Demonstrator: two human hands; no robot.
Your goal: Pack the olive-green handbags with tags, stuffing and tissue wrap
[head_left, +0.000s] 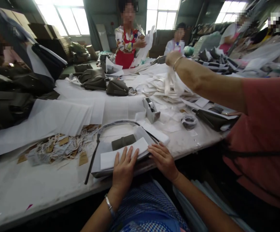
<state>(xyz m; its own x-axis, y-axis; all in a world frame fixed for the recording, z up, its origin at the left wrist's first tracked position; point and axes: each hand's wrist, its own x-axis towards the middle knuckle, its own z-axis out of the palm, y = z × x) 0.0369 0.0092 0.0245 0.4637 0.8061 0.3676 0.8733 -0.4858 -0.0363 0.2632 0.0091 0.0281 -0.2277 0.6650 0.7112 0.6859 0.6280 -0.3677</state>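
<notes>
In front of me at the table's near edge lies a dark handbag (pixel 98 174) with a wrapped strap handle (pixel 120 122) arching away from me. White sheeting covers its upper face. On that sits a folded white foam strip (pixel 107 161), and behind the strip a small olive-grey rolled piece (pixel 123 142). My left hand (pixel 125 164) lies flat on the strip with its fingers spread. My right hand (pixel 163 159) rests at the bag's right edge, fingers stretched out and touching the strip's right end.
Hang tags (pixel 58 148) with strings lie left, beside stacked white sheets (pixel 43 116). Beyond the bag stand a tape dispenser (pixel 151 111) and a tape roll (pixel 188 121). At right a co-worker's arm (pixel 202 74) reaches over a pile of white bags (pixel 154 83). Dark bags (pixel 117 87) sit further back.
</notes>
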